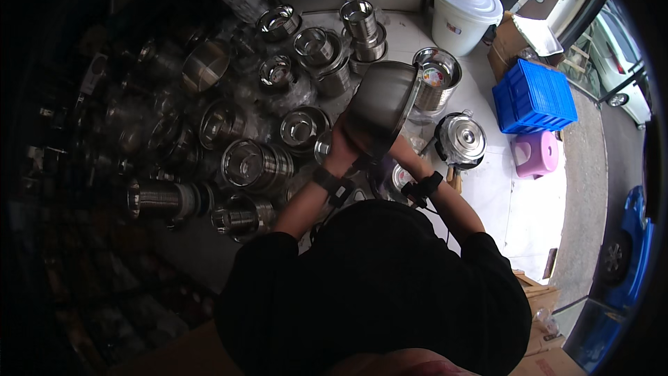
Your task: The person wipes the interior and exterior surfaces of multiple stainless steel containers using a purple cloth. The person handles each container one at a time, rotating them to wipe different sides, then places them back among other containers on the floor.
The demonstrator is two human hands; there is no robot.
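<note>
A large stainless steel basin [383,99] is raised in front of my body, tilted on its side with its rim toward the right. My left hand [342,149] grips it from below on the left, the fingers partly in its shadow. Behind the lower rim, my right hand [397,147] holds the other side, its fingers hidden by the metal. Below and left of the basin stands a stack of steel bowls [302,128]. Just past its rim is a tall stack of steel basins [437,81] with a label inside the top one.
Many stacked steel bowls [255,164] cover the floor to the left, some in clear plastic. A lidded pan [462,138], a white lidded bucket [464,11], a blue crate [535,97] and a pink stool [535,154] stand to the right. Parked vehicles show outside.
</note>
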